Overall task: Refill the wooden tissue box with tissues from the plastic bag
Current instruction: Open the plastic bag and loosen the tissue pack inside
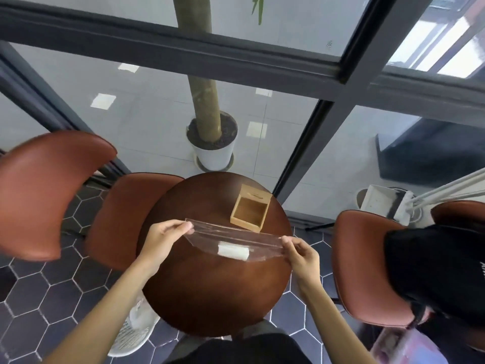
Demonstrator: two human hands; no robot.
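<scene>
A clear plastic bag (210, 241) is stretched flat above the round wooden table (210, 298), with a white stack of tissues (233, 251) inside it. My left hand (165, 236) pinches the bag's left top corner. My right hand (301, 252) pinches its right top corner. Just beyond the bag stands the wooden tissue box (250, 210), open on top and empty inside, with its slotted lid (256, 194) leaning at the far side.
Brown chairs stand at the left (49, 195), behind the table's left (123, 219) and at the right (367, 264); a black bag (433, 271) lies on the right chair. A potted tree (212, 143) stands past the table by glass walls. A white fan (133, 332) sits on the floor.
</scene>
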